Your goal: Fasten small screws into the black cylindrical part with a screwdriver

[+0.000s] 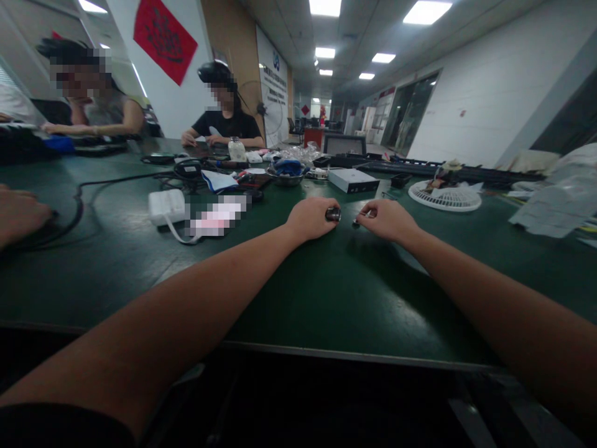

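My left hand (310, 219) is closed around a small dark, glossy object (333, 214) with a shiny rim; its kind does not show. Just to the right, my right hand (390, 219) pinches a tiny metallic piece (357, 221) between thumb and fingertips, too small to name. A narrow gap separates the two hands, both low over the green tabletop (298, 292). Beyond them lies a flat silver-and-black box (353, 180).
A metal bowl (285, 179) with blue cloth, a glass jar (237, 150) and plastic wrap stand farther back. A white round grille (444, 196) lies right; a white charger (166, 207) and black cables lie left. Another person's hand (21, 214) rests at far left; two people sit across.
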